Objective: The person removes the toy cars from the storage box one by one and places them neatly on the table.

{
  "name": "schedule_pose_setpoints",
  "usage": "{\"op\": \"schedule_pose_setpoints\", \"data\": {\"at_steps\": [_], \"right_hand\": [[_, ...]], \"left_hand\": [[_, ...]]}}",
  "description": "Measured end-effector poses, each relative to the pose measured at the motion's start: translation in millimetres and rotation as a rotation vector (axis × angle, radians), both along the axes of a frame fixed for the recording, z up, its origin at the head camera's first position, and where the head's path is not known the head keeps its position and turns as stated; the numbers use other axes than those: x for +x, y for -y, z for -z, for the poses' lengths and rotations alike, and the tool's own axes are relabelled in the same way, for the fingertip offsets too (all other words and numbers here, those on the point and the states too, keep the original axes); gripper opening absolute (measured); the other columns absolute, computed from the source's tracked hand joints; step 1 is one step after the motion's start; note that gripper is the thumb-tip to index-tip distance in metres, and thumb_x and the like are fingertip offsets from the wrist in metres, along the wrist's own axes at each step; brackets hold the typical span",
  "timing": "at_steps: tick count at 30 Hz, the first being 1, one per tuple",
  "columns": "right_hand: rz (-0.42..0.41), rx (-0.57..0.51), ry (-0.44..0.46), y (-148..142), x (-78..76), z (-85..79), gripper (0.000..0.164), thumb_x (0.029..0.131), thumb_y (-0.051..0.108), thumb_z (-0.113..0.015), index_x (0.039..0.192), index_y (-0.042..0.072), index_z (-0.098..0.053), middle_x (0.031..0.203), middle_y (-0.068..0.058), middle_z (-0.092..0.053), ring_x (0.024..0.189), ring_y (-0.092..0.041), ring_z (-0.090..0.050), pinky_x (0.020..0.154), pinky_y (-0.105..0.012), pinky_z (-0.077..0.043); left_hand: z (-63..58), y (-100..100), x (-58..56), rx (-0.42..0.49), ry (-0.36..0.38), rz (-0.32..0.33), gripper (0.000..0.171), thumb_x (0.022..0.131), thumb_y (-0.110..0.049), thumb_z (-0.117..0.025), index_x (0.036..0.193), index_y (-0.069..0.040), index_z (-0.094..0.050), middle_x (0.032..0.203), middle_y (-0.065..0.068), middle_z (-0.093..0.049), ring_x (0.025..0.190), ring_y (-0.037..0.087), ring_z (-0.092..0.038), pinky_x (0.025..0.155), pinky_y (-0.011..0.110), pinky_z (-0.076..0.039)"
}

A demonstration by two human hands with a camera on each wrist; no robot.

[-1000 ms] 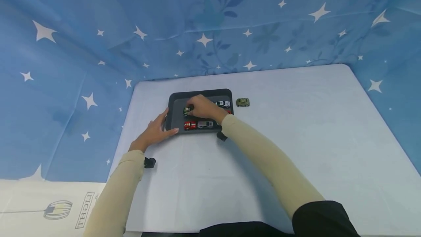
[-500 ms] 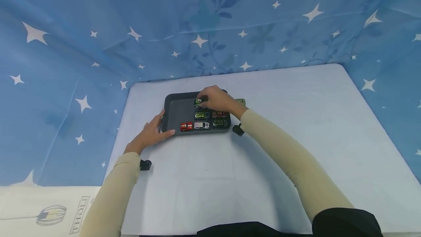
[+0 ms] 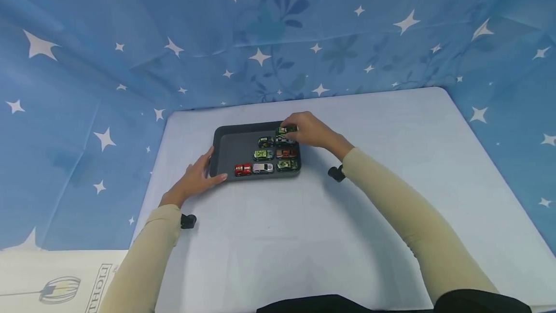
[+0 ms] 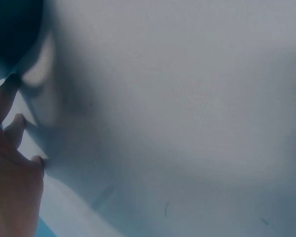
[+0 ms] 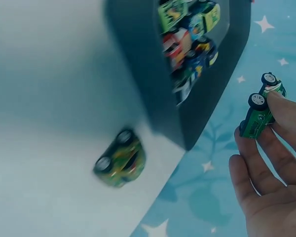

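Observation:
My right hand (image 3: 312,130) pinches a green toy car (image 5: 258,116) between thumb and fingers over the far right corner of a dark grey tray (image 3: 226,146). Spread along the tray's left side, the fingers of my left hand (image 3: 193,181) are straight, and its thumb touches the front left corner. Inside the tray are several toy cars: a red car (image 3: 243,169), a silver car (image 3: 263,168), a yellow-green car (image 3: 263,155), an orange-brown car (image 3: 286,152), a green camouflage car (image 3: 287,164) and a dark car (image 3: 266,142). A whitish car (image 3: 285,141) is partly covered.
Outside the tray, a camouflage toy car (image 5: 121,160) stands on the white table (image 3: 369,158); my right hand hides it in the head view. Behind the table hangs a blue star-patterned curtain (image 3: 208,23). A printed cloth (image 3: 61,274) lies at the lower left.
Carrying the green toy car, my right hand has moved right across the tray to its far right corner. My left hand stays at the tray's left side. The view has shifted slightly.

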State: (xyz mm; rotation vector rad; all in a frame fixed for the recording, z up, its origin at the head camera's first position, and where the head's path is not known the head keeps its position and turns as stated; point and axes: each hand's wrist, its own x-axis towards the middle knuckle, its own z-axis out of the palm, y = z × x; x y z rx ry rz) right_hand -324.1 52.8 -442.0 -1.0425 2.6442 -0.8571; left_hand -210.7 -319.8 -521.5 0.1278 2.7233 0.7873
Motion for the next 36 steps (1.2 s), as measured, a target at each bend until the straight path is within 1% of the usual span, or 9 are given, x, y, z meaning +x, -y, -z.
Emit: {"op": "schedule_pose_setpoints", "data": {"at_steps": [5, 7, 13, 16, 20, 26, 30, 36], "right_hand": [[0.048, 0.011, 0.014, -20.3, 3.5, 2.9, 0.034, 0.091, 0.017, -0.072, 0.123, 0.007, -0.068, 0.119, -0.007, -0.067, 0.108, -0.021, -0.061, 0.09, -0.04, -0.051], [0.07, 0.017, 0.016, -27.8, 4.4, 5.0, 0.034, 0.09, 0.017, -0.072, 0.123, 0.007, -0.068, 0.117, -0.006, -0.067, 0.107, -0.02, -0.062, 0.09, -0.04, -0.051], [0.101, -0.009, 0.021, -44.4, 7.3, 9.7, 0.034, 0.089, 0.013, -0.073, 0.122, 0.006, -0.068, 0.112, -0.007, -0.069, 0.101, -0.02, -0.064, 0.086, -0.04, -0.052], [0.111, -0.021, 0.027, -49.2, 8.3, 11.7, 0.033, 0.088, 0.012, -0.074, 0.12, 0.006, -0.069, 0.111, -0.007, -0.069, 0.1, -0.02, -0.064, 0.088, -0.042, -0.053], [0.113, -0.016, 0.036, -54.3, 9.5, 15.2, 0.033, 0.087, 0.011, -0.074, 0.119, 0.004, -0.069, 0.111, -0.008, -0.07, 0.101, -0.021, -0.064, 0.091, -0.045, -0.052], [0.144, 0.029, 0.037, -64.2, 10.3, 22.0, 0.033, 0.087, 0.012, -0.074, 0.119, 0.005, -0.07, 0.109, -0.008, -0.07, 0.1, -0.021, -0.064, 0.087, -0.041, -0.052], [0.163, 0.047, 0.05, -68.2, 10.9, 26.9, 0.034, 0.087, 0.012, -0.075, 0.119, 0.005, -0.07, 0.11, -0.009, -0.07, 0.101, -0.022, -0.064, 0.088, -0.042, -0.052], [0.158, 0.041, 0.08, -70.9, 14.6, 34.9, 0.035, 0.087, 0.011, -0.075, 0.121, 0.004, -0.069, 0.112, -0.011, -0.07, 0.103, -0.023, -0.064, 0.088, -0.044, -0.052]], "left_hand": [[3.6, 1.5, 0.6, 0.01, 0.001, -0.001, 0.107, 0.082, -0.071, -0.06, 0.157, -0.033, 0.006, 0.163, 0.01, -0.011, 0.146, 0.033, -0.024, 0.115, 0.065, 0.002], [4.2, 1.6, 0.4, 0.02, 0.005, 0.005, 0.107, 0.082, -0.071, -0.06, 0.157, -0.033, 0.006, 0.163, 0.01, -0.011, 0.146, 0.033, -0.024, 0.115, 0.065, 0.003], [3.9, 2.8, -2.3, 0.038, 0.012, 0.018, 0.107, 0.082, -0.07, -0.061, 0.157, -0.033, 0.006, 0.163, 0.011, -0.01, 0.148, 0.034, -0.017, 0.114, 0.065, 0.004], [4.1, 4.0, -4.3, 0.036, 0.013, 0.02, 0.107, 0.082, -0.071, -0.06, 0.156, -0.034, 0.007, 0.163, 0.011, -0.011, 0.148, 0.034, -0.017, 0.114, 0.065, 0.004], [5.7, 5.6, -3.9, 0.037, 0.019, 0.012, 0.107, 0.082, -0.071, -0.06, 0.156, -0.036, 0.008, 0.163, 0.012, -0.011, 0.148, 0.034, -0.017, 0.115, 0.065, 0.004], [8.7, 7.0, -3.0, 0.041, 0.02, 0.012, 0.107, 0.082, -0.071, -0.061, 0.156, -0.035, 0.008, 0.163, 0.013, -0.011, 0.148, 0.035, -0.015, 0.114, 0.065, 0.004], [7.7, 6.9, -2.7, 0.034, 0.018, 0.008, 0.107, 0.082, -0.071, -0.061, 0.156, -0.035, 0.008, 0.163, 0.012, -0.011, 0.148, 0.035, -0.017, 0.114, 0.065, 0.003], [6.8, 6.8, -4.3, 0.027, 0.002, 0.013, 0.108, 0.082, -0.07, -0.061, 0.156, -0.033, 0.008, 0.163, 0.013, -0.011, 0.148, 0.035, -0.018, 0.114, 0.066, 0.002]]}}
